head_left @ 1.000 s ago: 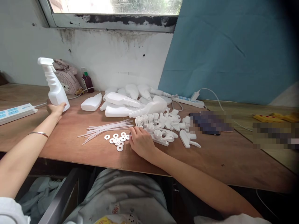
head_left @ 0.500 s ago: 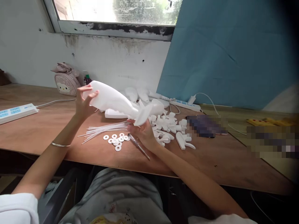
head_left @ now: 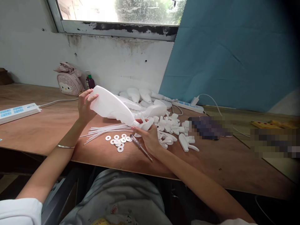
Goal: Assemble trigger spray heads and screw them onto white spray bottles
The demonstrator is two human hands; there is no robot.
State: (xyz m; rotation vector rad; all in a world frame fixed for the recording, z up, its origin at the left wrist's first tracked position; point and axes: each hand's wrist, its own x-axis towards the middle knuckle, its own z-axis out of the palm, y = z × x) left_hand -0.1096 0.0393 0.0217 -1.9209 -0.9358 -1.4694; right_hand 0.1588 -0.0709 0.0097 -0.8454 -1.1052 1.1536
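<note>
A white spray bottle (head_left: 111, 104) lies tilted in the air over the table, its base up and to the left. Closed around that base is my left hand (head_left: 86, 104), thumb and fingers on either side. My right hand (head_left: 150, 136) grips the trigger sprayer head (head_left: 145, 124) at the bottle's neck. Just below, a screwdriver (head_left: 142, 148) with a clear handle lies on the tabletop. Several flat white washers (head_left: 120, 140) are scattered to its left, with a bundle of thin white tubes (head_left: 106, 129) behind them.
White bottles (head_left: 154, 109) are heaped at the back, with loose sprayer heads (head_left: 172, 123) in front. One sprayer head (head_left: 185, 142) lies apart. Power strips (head_left: 18, 112) sit left and back right. A pink bag (head_left: 69, 82) and a dark bottle (head_left: 90, 82) stand by the wall.
My left hand has brought the spray bottle from the far left to the middle, tipping it from upright. My right hand has left the screwdriver on the table and taken the sprayer head.
</note>
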